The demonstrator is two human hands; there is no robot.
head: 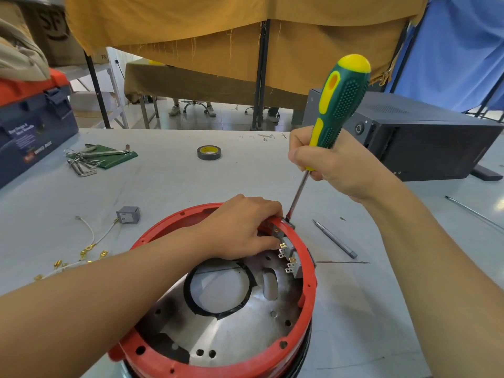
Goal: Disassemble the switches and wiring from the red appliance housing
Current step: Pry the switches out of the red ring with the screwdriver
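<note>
The grey bench [169, 184] holds a red housing [308, 301], tape roll [209, 152], hex keys [90, 159], loose switch [128, 214], white wires [90, 233], black box [425, 143] and blue toolbox [32, 132].

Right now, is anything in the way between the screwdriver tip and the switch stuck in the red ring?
Nothing visible blocks it. The screwdriver, gripped by the right hand, already reaches the red housing rim beside the switches. The left hand rests just inside the rim, close to the tip but not across it.

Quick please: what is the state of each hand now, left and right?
Left hand: grips the red housing rim beside the switches.
Right hand: holds the screwdriver.
</note>
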